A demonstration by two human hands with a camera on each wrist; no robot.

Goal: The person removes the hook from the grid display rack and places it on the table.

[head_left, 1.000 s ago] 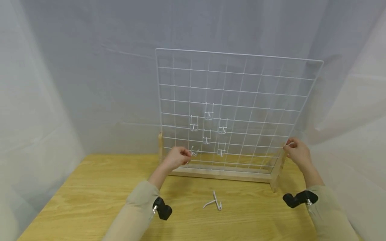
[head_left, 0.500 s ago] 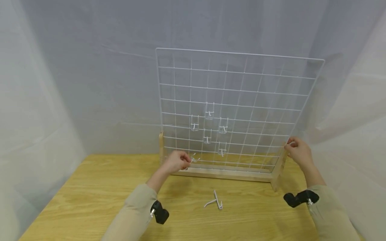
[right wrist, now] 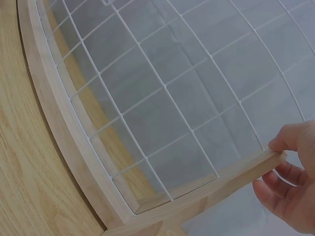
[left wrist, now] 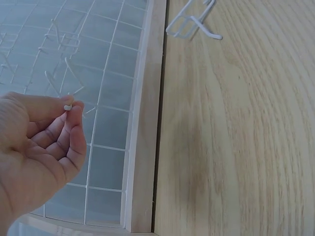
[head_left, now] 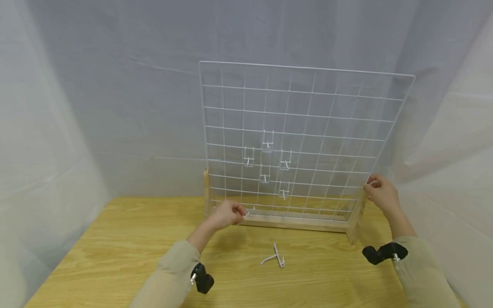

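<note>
Thumb and fingertips of my left hand [head_left: 227,214] pinch a white wire hook [head_left: 252,211] in front of the grid's lower left. In the left wrist view the blunt end of its peg pokes out between the fingertips, and its two prongs [left wrist: 74,72] point toward the grid. The white wire grid panel [head_left: 308,69] stands upright in a wooden stand [head_left: 296,224]. At the stand's right end, my right hand [head_left: 382,195] grips the top of the wooden side post [right wrist: 246,170], thumb on one face and fingers on the other.
Several white hooks hang on the grid, among them an upper hook [head_left: 268,146] and a lower right hook [head_left: 284,194]. Another loose hook [head_left: 277,256] lies on the wooden table [head_left: 154,239] in front of the stand. Pale curtains [head_left: 115,107] enclose the back and sides.
My left hand has moved down with the hook, from the lower wires to near the stand's base bar. The right hand keeps its grip on the post.
</note>
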